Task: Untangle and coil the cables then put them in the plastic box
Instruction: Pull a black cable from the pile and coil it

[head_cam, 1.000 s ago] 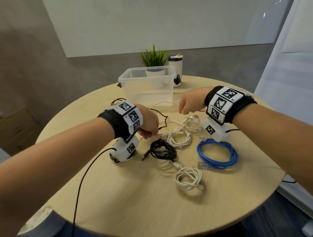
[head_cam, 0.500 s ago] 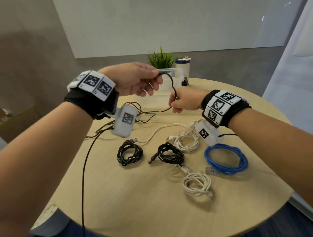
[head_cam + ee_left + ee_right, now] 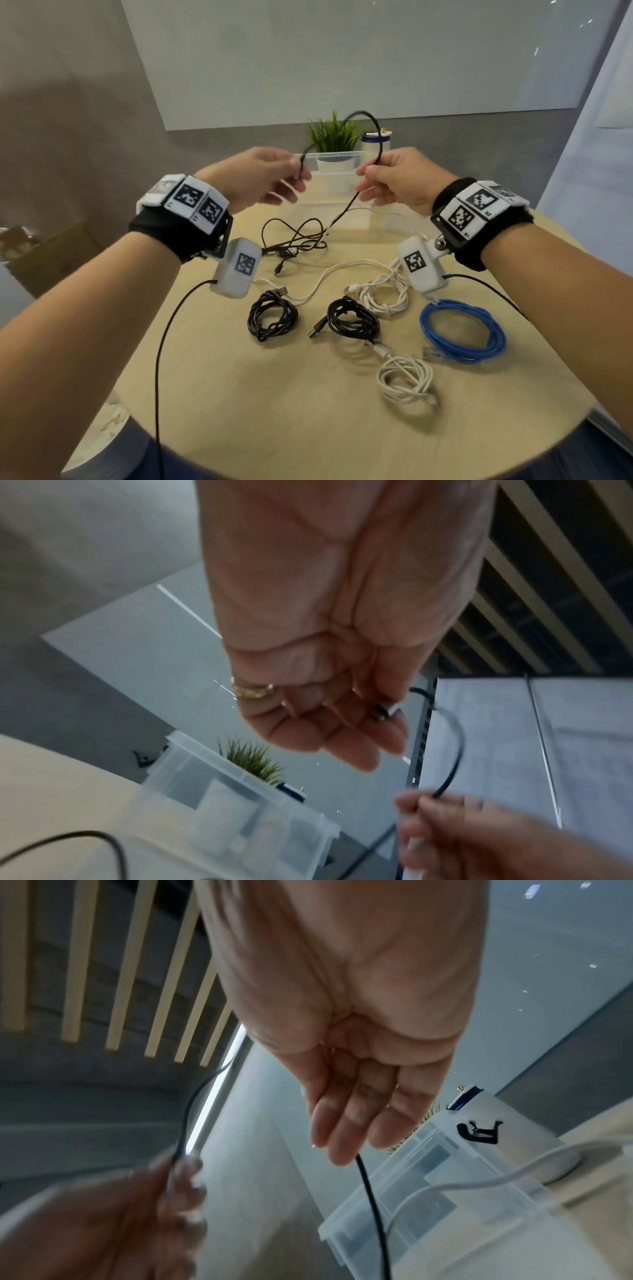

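Note:
Both hands are raised above the round table [image 3: 239,394]. My left hand [image 3: 274,178] pinches the end of a thin black cable [image 3: 368,118] that arcs over to my right hand [image 3: 387,178], which pinches it further along. The rest of this cable hangs down to a loose tangle [image 3: 294,240] on the table. In the left wrist view the plug [image 3: 380,714] sits between the fingertips. The clear plastic box [image 3: 339,192] stands behind the hands. Two black coils [image 3: 272,317] [image 3: 352,318], two white coils [image 3: 387,294] [image 3: 406,380] and a blue coil [image 3: 462,330] lie in front.
A loose white cable [image 3: 329,277] runs across the table between the coils. A small potted plant [image 3: 334,137] and a white canister [image 3: 375,142] stand behind the box. Wrist-camera leads [image 3: 164,342] trail off the table's near edge.
Both hands have risen from the table with the black cable and moved apart, so it now arcs between them. A black coil lies where the left hand was a second ago.

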`<state>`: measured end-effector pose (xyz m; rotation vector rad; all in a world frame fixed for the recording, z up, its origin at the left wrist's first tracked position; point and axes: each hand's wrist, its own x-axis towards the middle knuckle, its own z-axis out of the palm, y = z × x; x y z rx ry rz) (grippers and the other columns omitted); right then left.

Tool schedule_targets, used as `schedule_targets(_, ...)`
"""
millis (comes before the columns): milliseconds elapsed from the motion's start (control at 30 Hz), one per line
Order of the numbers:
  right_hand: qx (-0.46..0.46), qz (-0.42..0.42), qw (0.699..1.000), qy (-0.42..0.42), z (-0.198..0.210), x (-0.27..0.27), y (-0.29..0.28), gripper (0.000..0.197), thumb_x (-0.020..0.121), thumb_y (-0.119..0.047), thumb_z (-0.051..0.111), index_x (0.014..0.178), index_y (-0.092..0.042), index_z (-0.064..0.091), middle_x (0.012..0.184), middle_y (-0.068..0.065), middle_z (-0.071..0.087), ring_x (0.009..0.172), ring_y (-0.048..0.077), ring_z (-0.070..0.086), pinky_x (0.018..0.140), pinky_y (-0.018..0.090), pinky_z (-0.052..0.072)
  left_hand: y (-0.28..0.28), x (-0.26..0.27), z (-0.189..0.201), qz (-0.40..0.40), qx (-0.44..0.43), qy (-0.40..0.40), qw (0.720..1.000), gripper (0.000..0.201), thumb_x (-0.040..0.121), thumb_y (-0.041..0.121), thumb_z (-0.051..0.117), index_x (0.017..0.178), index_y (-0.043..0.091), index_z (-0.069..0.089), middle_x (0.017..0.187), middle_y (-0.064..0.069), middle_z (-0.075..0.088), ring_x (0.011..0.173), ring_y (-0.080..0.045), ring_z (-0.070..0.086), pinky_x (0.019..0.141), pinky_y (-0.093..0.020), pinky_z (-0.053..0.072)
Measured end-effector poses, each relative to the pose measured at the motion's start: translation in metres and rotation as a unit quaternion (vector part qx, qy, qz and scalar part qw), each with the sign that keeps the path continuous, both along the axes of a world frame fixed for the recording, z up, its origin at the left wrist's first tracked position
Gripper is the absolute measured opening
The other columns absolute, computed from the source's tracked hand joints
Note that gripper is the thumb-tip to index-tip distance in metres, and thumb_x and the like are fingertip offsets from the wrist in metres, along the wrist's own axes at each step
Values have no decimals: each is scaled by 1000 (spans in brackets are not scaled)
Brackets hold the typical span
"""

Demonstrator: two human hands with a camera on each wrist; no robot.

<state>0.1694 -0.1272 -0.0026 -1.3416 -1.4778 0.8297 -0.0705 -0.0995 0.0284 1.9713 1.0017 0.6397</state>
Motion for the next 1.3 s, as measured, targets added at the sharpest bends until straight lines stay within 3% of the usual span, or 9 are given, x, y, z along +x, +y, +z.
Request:
schedule_targets(100,-32,34,990,133,10,1,-2,27,97,-5,36,102,-10,61,98,8,69,87,22,69,74,32,52,1,4,-12,-8,45,149,988,22,100,26,45,96,20,65,92,4,69,82,-9,63,76,-25,48)
schedule_targets(200,-66,76,968,228,17,2,-1,33,97,-21,33,107,-7,62,96,11,68,88,25,68,76,35,51,4,13,-24,-28,87,275,957,18,97,31,50,95,28,68,90,10,70,83,-6,65,82,-27,48)
schedule_targets(367,-35,53,985,158,18,-7,-3,23,100,-3,39,115,-3,57,101,12,65,75,22,71,73,35,58,4,30,-32,-37,134,395,908,21,92,42,55,99,28,69,93,6,71,91,-13,65,93,-35,49)
schedule_targets(667,50,127,987,84,48,-15,-26,18,102,-11,40,118,-9,48,111,2,71,63,17,65,53,24,47,19,59,-40,108,169,370,907,33,91,43,58,109,16,51,86,2,54,84,-19,55,85,-32,50)
schedule_targets(800,76,128,985,83,57,-16,-23,8,102,-13,43,104,-10,50,95,4,72,60,18,64,51,24,44,31,66,-38,119,179,326,921,23,91,25,59,108,11,64,84,-1,60,84,-22,61,86,-34,54)
schedule_targets(933,52,93,994,30,48,-14,-13,15,102,-19,46,89,-13,52,67,3,65,48,14,56,45,23,40,34,61,-27,146,218,264,928,27,96,34,51,106,13,66,96,-3,63,86,-18,55,77,-29,44)
schedule_targets(1000,39,66,997,-5,40,-14,-6,23,102,-23,45,83,-14,53,56,-1,54,43,10,44,44,24,35,34,59,-22,162,245,237,926,35,99,36,45,101,8,67,85,-4,59,80,-17,51,69,-26,36)
schedule_targets(1133,24,16,997,-76,24,-17,7,13,99,-24,51,90,-16,55,65,-2,42,53,11,36,49,25,34,35,52,-13,186,214,85,955,34,97,39,50,89,12,69,72,-4,57,59,-14,47,55,-28,38)
schedule_targets(1300,23,20,989,-148,8,-34,17,9,88,-25,67,96,-20,67,78,-5,48,66,10,44,56,24,37,31,48,-8,160,167,3,973,29,92,42,59,85,18,74,86,-8,72,69,-11,58,72,-34,53)
